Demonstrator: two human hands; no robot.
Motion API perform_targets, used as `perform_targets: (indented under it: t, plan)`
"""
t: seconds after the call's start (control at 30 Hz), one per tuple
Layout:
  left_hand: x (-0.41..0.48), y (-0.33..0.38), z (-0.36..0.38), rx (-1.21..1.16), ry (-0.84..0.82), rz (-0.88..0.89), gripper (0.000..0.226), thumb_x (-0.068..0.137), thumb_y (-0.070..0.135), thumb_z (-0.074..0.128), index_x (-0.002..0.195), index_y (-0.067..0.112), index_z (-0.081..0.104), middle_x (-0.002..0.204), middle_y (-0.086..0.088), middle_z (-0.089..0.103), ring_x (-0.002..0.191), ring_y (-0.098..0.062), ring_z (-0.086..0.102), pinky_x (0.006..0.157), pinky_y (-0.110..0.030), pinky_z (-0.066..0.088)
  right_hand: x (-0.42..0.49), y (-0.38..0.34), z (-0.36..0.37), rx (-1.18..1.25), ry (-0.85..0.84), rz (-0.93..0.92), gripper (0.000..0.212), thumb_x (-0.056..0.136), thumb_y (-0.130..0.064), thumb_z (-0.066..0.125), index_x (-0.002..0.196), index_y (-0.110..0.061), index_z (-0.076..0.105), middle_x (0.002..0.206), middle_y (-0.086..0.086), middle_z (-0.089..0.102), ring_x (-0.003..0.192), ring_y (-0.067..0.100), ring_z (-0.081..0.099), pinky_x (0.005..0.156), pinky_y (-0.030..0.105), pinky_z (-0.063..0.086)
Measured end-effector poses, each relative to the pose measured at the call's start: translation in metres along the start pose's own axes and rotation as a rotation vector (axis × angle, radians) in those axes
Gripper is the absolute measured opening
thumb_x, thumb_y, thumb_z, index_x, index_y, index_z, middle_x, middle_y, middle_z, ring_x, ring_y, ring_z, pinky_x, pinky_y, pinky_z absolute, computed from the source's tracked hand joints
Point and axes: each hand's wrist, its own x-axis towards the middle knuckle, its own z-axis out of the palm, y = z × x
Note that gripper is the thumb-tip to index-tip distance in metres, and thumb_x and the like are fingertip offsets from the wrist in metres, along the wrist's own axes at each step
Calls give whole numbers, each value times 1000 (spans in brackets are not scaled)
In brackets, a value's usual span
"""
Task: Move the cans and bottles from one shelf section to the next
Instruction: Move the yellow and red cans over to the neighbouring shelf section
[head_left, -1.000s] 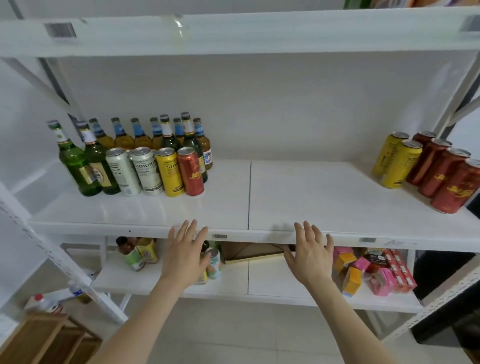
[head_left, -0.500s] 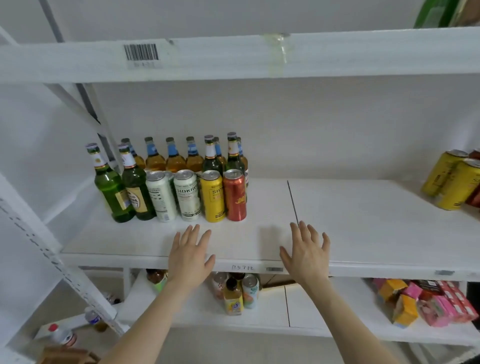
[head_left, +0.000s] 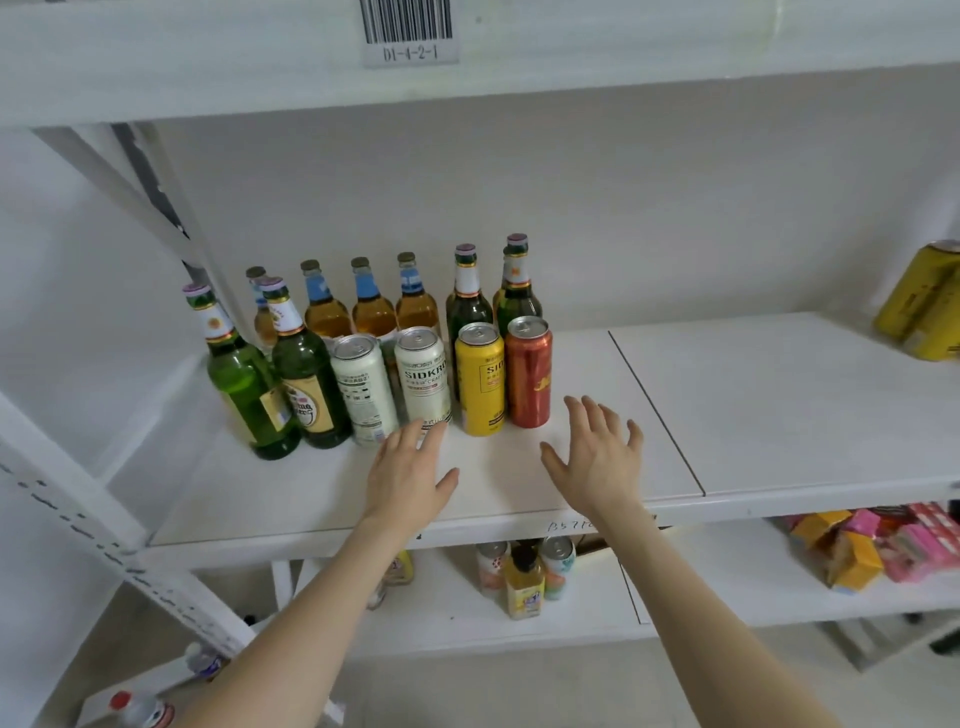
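White shelf (head_left: 779, 405) spans the view as two boards, seam (head_left: 654, 410) right of centre. Upper shelf (head_left: 623, 47) runs across the top. Lower shelf (head_left: 727, 597) carries pink and yellow boxes (head_left: 883, 545) at right, plus small cans (head_left: 556, 566) and a juice bottle (head_left: 524, 582) under the middle. Task stock sits upright on the left board, packed close. Back row is amber bottles (head_left: 371, 312) with blue neck labels, then two dark bottles (head_left: 470, 306) at its right end. Front row, left to right: two green bottles (head_left: 244, 384), two white cans (head_left: 363, 389), yellow can (head_left: 480, 379), red can (head_left: 529, 371). Right board is bare apart from gold cans (head_left: 924, 306) at the far right edge. Both forearms reach in from below, palms down over the left board. Left hand (head_left: 410, 478): grip apart, fingers straight, tips overlapping the base of the second white can, contact unclear. Right hand (head_left: 597, 457): grip apart, fingers spread, just beside the red can, holding nothing. Barcode label (head_left: 408, 31) on the upper shelf reads D1-4-2-1.
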Motion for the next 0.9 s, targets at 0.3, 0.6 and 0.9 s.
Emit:
perform_targets:
  t: [0.3,0.6,0.9]
  plan:
    - [40,11,36,-478,-38,-64,78,90,32,69,150,3,28,153,-15,36,140,-30,37,114,-38,34,49,7,17,281,-54,5,72,92,-53,56,150,-18,32,152,2,44,137,25,41,109,50,32]
    - [85,30,66,-1020,-72,-316,71,87,22,74,144,13,32,139,-3,55,120,-15,56,103,-30,45,113,20,35,979,-271,77,58,84,-29,78,134,-18,51,129,1,61,120,20,57,100,35,48]
    - [103,29,82,-1105,33,-391,59,74,24,86,119,25,48,125,1,64,111,-15,61,99,-38,49,136,24,47,1201,-318,32,55,56,-35,87,105,-20,65,105,1,71,101,19,65,80,26,52]
